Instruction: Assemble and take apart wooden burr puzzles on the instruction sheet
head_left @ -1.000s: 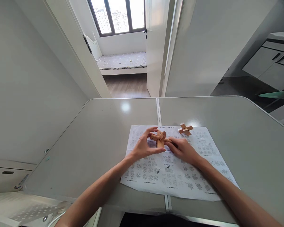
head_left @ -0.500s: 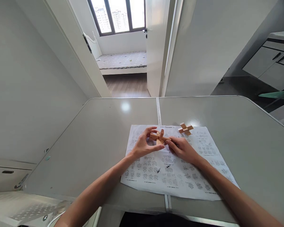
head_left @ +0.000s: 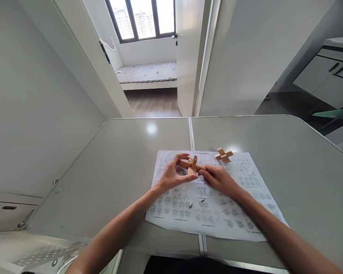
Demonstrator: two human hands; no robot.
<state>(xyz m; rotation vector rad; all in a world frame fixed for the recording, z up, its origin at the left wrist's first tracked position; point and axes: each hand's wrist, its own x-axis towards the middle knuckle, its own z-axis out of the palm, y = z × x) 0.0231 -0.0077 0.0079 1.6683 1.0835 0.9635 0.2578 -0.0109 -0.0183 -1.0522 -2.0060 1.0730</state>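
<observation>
Between my two hands is a wooden interlocking puzzle (head_left: 192,170), made of several crossed light-brown bars, one of them sticking up at a slant. My left hand (head_left: 171,174) curls round its left side, thumb along the near edge and fingers over the far side. With thumb and fingers, my right hand (head_left: 219,179) pinches the bar that points right. Both hands are just over the printed instruction sheet (head_left: 185,224), which shows rows of small line drawings. A second wooden puzzle (head_left: 224,155), cross-shaped, rests near the sheet's far edge, apart from my hands.
The sheet lies on a grey table (head_left: 125,152) with a pale seam down its middle. Past the far edge are an open door (head_left: 187,57) and a bed (head_left: 148,72) under a window. Light cabinets (head_left: 331,72) stand at the right.
Almost nothing differs. The held puzzle and both hands have shifted very slightly left, with the same grips; the second puzzle stays where it was on the sheet.
</observation>
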